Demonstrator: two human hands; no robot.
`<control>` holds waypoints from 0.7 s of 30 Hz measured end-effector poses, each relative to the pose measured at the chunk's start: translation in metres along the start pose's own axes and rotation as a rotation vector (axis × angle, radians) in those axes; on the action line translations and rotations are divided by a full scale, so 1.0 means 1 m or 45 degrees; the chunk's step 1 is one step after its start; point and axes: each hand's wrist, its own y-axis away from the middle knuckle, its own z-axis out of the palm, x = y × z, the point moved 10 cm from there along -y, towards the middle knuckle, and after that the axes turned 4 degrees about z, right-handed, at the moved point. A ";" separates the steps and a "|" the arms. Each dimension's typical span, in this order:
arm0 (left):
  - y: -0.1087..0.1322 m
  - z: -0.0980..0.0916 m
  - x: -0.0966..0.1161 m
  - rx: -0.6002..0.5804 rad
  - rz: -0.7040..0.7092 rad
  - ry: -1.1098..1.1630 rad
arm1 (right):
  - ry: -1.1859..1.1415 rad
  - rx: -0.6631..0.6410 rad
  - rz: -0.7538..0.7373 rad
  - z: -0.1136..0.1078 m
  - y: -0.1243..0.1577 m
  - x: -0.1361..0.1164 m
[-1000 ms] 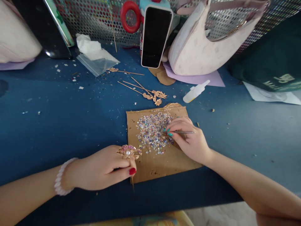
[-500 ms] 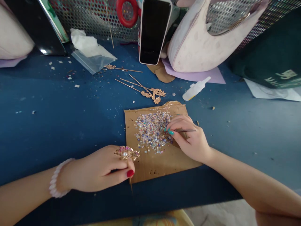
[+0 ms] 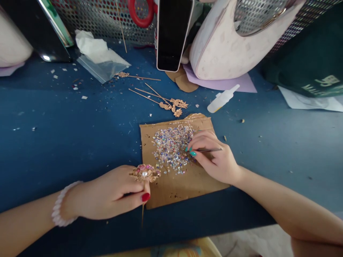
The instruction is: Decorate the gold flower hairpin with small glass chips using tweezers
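In the head view, the left hand (image 3: pixel 107 196) is closed with thumb and forefinger pinched on the shaft of a gold flower hairpin (image 3: pixel 139 175), its ornament upright above the knuckles at the near left edge of a cardboard sheet (image 3: pixel 184 189). That ornament looks partly decorated: a white pearl (image 3: pixel 144 174) sits in its middle and pink stones (image 3: pixel 146 167) line the upper petals, while the lower edge shows mostly gold; whether every setting there is bare is too small to tell. The right hand (image 3: pixel 214 160) has its fingertips drawn together on a thin metal tool (image 3: pixel 214 150), at the right edge of a spread of loose rhinestones (image 3: pixel 171 146) on the cardboard; whether a stone clings to the tip cannot be made out. Plenty of rhinestones lie loose, so the supply seems far from used up. Beyond the cardboard, three crossed gold hairpins (image 3: pixel 177 104) lie on the desk (image 3: pixel 80 135), with another gold hairpin (image 3: pixel 123 74) beside a clear plastic bag (image 3: pixel 105 73); all four look plain gold, apparently undecorated. A small squeeze bottle (image 3: pixel 221 100) lies to their right, near the cardboard's far corner.
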 end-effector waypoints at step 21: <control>-0.001 0.002 -0.001 -0.029 -0.019 0.007 | 0.031 0.010 -0.026 0.000 0.001 -0.002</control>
